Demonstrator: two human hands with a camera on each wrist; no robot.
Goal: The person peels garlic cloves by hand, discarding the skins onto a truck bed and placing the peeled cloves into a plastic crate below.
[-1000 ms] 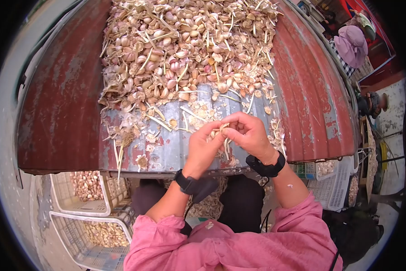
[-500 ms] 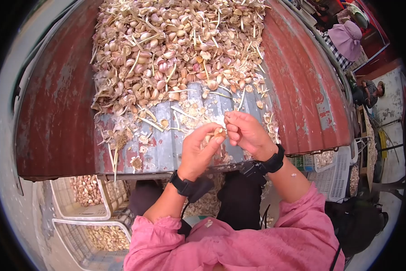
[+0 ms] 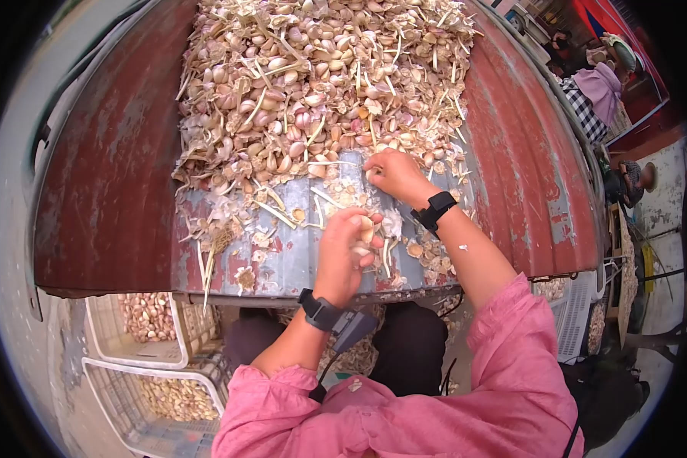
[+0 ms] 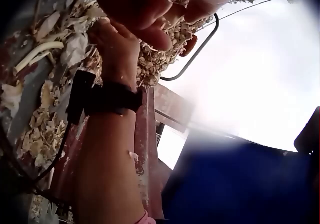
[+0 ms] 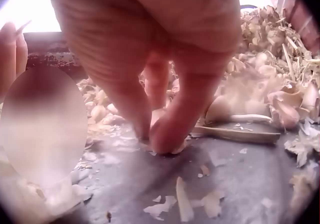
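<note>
In the head view the left hand, palm turned up over the near part of the metal sheet, holds pale garlic cloves in curled fingers. Farther forward, the right hand reaches down at the near edge of the garlic pile. Its fingertips pinch a pale clove low against the grey sheet in the right wrist view, mostly hidden by the fingers. The left wrist view shows the left fingers close up, blurred, with the right hand beyond.
Loose skins and cut stems litter the sheet between hands and pile. Red painted panels flank it. Crates with cloves stand below at left, another crate at right. People are at the upper right.
The right hand has left the left hand's side and moved forward to the sheet by the pile. The left hand has stayed near its place, its palm now more upturned with cloves showing.
</note>
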